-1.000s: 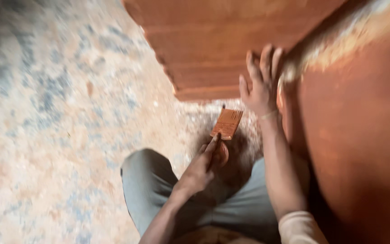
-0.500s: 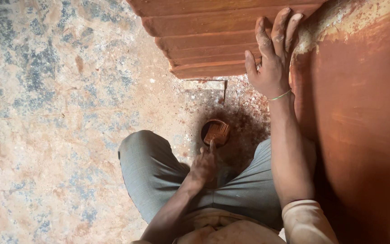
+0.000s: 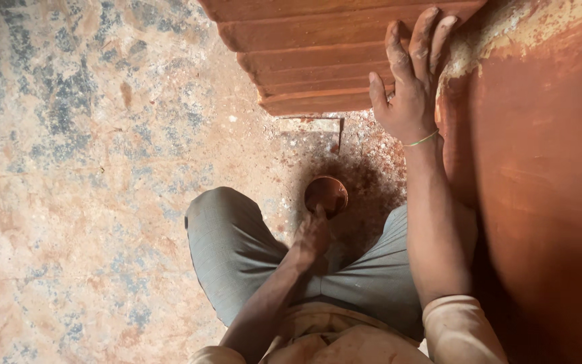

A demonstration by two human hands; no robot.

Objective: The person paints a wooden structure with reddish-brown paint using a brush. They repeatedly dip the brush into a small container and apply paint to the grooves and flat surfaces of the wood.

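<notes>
Change since half a second ago: the small flat piece that stood up out of the round cup (image 3: 327, 195) no longer shows there, and the left hand (image 3: 312, 236) has come up against the cup's near rim; a second ago that hand held a flat rust-brown rectangle above the floor, and no such piece is visible now. Right hand (image 3: 409, 87) holds about the same spot as before.

Landmark: the round cup, a small dark-brown vessel sitting on the speckled floor (image 3: 89, 168) in a dark damp patch, between the person's knees.

Left hand: just below the cup, fingertips touching its near rim; fingers drawn together, but whether they pinch anything I cannot tell, the hand being in shadow.

Right hand: up and right of the cup, well apart from it, fingers pressed together and laid flat on the stack of reddish ridged tiles (image 3: 318, 61), beside the large rust-coloured curved body (image 3: 547, 189). A thin yellow-green band circles that wrist.

Grey trouser leg (image 3: 230, 243) lies left of the cup.
</notes>
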